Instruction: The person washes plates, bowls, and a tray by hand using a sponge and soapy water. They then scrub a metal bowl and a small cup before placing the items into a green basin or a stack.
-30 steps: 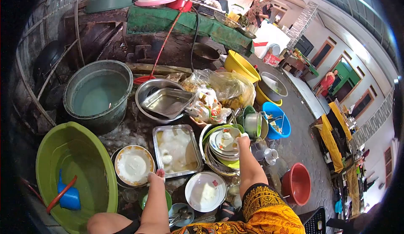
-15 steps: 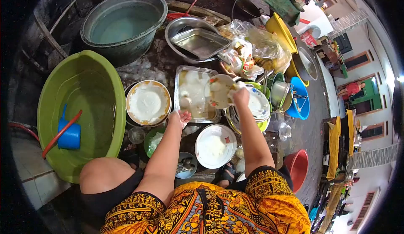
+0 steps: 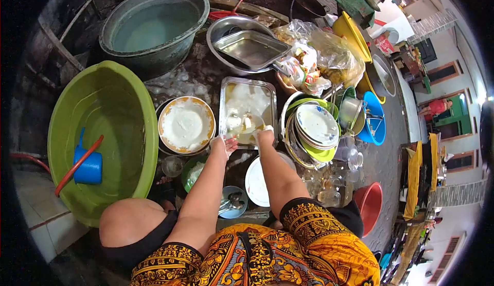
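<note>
A metal tray (image 3: pixel 274 98) holds sudsy, cloudy water with pale, foam-covered lumps in it. My right hand (image 3: pixel 265 137) is at the tray's near edge, its fingers curled and foamy; whatever is in them is hidden. At the near left corner of the tray, my left hand (image 3: pixel 225 145) is open, wet with suds, fingers apart. To its left a foamy plate with an orange patterned rim (image 3: pixel 187 125) lies on other dishes. A white plate (image 3: pixel 256 184) is partly behind my right forearm. Right of the tray stands a stack of plates, a blue-patterned plate (image 3: pixel 316 123) on top.
A green tub (image 3: pixel 146 147) with a blue dipper (image 3: pixel 87 166) stands left, a dark water basin (image 3: pixel 154 54) behind it. Beyond the tray are a metal bowl (image 3: pixel 211 41) and plastic bags (image 3: pixel 337 57). Glasses (image 3: pixel 329 197) and a red basin (image 3: pixel 369 209) are at right.
My right hand has moved left and nearer, down to the tray. The small flowered plate it held is no longer visible in it. The plate stack is now uncovered; the view shifted slightly.
</note>
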